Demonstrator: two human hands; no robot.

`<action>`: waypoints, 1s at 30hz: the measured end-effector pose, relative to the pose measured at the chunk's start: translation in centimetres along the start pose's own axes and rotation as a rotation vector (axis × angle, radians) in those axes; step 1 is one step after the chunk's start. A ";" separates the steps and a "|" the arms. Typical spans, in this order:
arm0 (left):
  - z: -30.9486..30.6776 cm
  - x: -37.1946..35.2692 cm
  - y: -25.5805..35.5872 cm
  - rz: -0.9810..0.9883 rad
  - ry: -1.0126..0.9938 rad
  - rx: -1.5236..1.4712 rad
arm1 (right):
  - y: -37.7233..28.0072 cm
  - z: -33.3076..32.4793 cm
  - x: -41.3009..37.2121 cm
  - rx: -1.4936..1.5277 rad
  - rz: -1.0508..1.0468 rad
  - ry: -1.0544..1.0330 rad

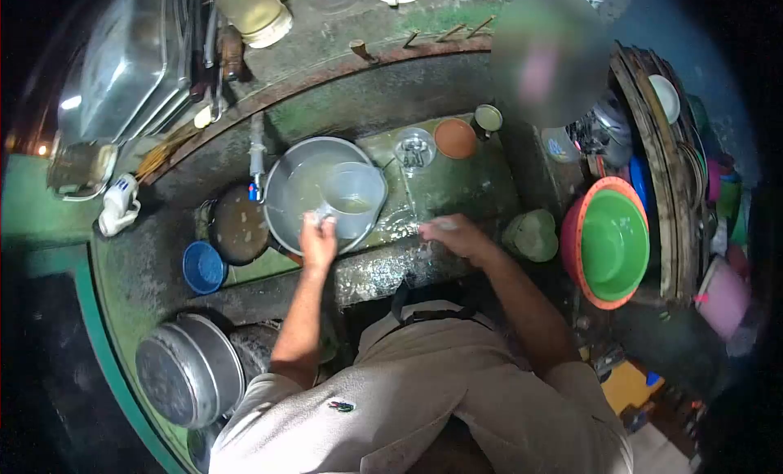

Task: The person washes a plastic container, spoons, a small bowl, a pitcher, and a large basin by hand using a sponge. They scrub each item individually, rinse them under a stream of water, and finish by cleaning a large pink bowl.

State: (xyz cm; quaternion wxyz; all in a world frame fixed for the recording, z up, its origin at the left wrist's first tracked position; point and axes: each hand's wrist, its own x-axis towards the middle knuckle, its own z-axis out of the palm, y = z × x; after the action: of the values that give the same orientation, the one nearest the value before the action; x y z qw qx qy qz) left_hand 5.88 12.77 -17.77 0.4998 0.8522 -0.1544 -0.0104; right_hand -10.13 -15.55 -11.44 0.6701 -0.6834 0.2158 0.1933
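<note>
My left hand point(317, 239) is closed on the near-left side of a translucent plastic mug point(365, 176), which is tilted over a large metal basin point(277, 180) of cloudy water. Cloudy liquid shows in the bottom of the mug. To the right, my right hand point(457, 235) hovers low over the wet green slab point(465, 184), its fingers curled together. A pale bit shows at those fingers, too small to name. Beyond it on the slab stand a clear container with small metal pieces point(416, 150), a brown bowl point(455, 139) and a small cup point(488, 118).
Left of the basin are a dark pan of water point(238, 224), a blue plastic cup point(204, 267) and a tap point(257, 160). A large metal pot point(183, 372) sits lower left. On the right stand a green basin point(613, 245) within an orange rim and wooden planks point(665, 180).
</note>
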 end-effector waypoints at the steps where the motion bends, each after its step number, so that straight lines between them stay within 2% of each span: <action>1: -1.6 1.3 -1.1 0.029 -0.007 0.156 | 0.9 -0.7 -1.2 -0.033 0.074 0.141; 2: -3.2 2.6 -0.5 0.107 -0.066 0.401 | 2.2 -2.1 -2.7 0.085 0.046 0.136; 3: -3.9 3.5 -4.0 0.128 -0.109 0.619 | 1.1 -2.5 -5.1 0.063 0.135 0.244; 4: -4.5 4.2 -6.3 0.068 -0.171 0.774 | 0.0 -2.7 -7.4 0.043 0.223 0.348; 5: -5.0 4.9 -8.1 -0.040 -0.256 0.858 | 2.9 -3.9 -8.6 0.026 0.226 0.384; 7: -5.1 6.5 -7.6 -0.397 -0.562 0.876 | 7.0 -5.4 -12.0 0.020 0.241 0.438; 8: -4.1 6.8 -11.3 -0.442 -0.553 0.837 | 8.0 -5.4 -13.8 0.083 0.224 0.531; 9: -2.4 7.0 -15.1 -0.422 -0.570 0.836 | 8.5 -5.0 -15.1 0.144 0.204 0.625; 11: 0.8 7.7 -19.8 -0.149 -0.792 1.121 | 8.3 -4.4 -16.7 0.146 0.245 0.683; 12: 1.3 7.6 -15.8 -0.211 -0.675 1.000 | 8.3 -4.2 -17.5 0.137 0.283 0.720; 13: 1.3 7.7 -13.2 -0.196 -0.679 0.998 | 8.7 -4.2 -18.2 0.142 0.282 0.733; 15: 1.1 7.1 -10.2 0.008 -0.442 0.590 | 9.7 -4.8 -19.1 0.148 0.223 0.728; 16: 0.6 6.6 -10.2 0.109 -0.385 0.467 | 10.7 -5.4 -19.2 0.152 0.220 0.738; 18: -0.4 5.0 -9.9 0.079 -0.366 0.395 | 13.1 -7.0 -19.5 0.174 0.060 0.704; 19: -0.6 4.2 -8.6 0.038 -0.344 0.326 | 13.0 -7.5 -19.6 0.186 0.065 0.716; 21: -0.8 2.4 -4.3 0.243 -0.365 0.178 | 12.9 -8.2 -19.1 0.186 -0.001 0.777; 22: -1.2 2.1 -2.2 0.140 -0.500 0.402 | 12.4 -8.3 -19.1 0.194 0.004 0.784; 23: -0.6 1.8 -0.8 0.145 -0.506 0.407 | 11.5 -8.5 -18.9 0.433 0.030 0.779; 24: 0.4 1.6 0.7 0.300 -0.539 0.528 | 10.9 -8.7 -18.6 0.670 0.054 0.762; 25: 1.4 1.4 2.5 0.454 -0.566 0.650 | 10.5 -8.8 -18.1 0.678 0.052 0.757; 26: 2.8 1.0 6.2 0.286 -0.649 0.769 | 10.1 -8.9 -17.5 0.741 -0.009 0.779; 27: 4.1 0.8 8.9 0.316 -0.676 0.765 | 9.9 -9.3 -16.8 0.803 -0.072 0.797; 29: 7.0 0.7 13.9 0.266 -0.800 0.954 | 12.4 -10.2 -13.6 0.700 -0.383 0.867; 30: 8.8 0.7 14.3 0.259 -0.807 0.990 | 11.3 -10.8 -12.8 0.730 -0.218 0.874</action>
State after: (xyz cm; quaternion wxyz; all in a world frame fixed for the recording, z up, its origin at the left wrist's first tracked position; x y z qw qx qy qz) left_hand 1.38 -1.35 -9.88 -0.0522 0.8853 -0.4180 -0.1971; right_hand -27.35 -25.98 -13.45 0.7273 -0.4426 0.4534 -0.2639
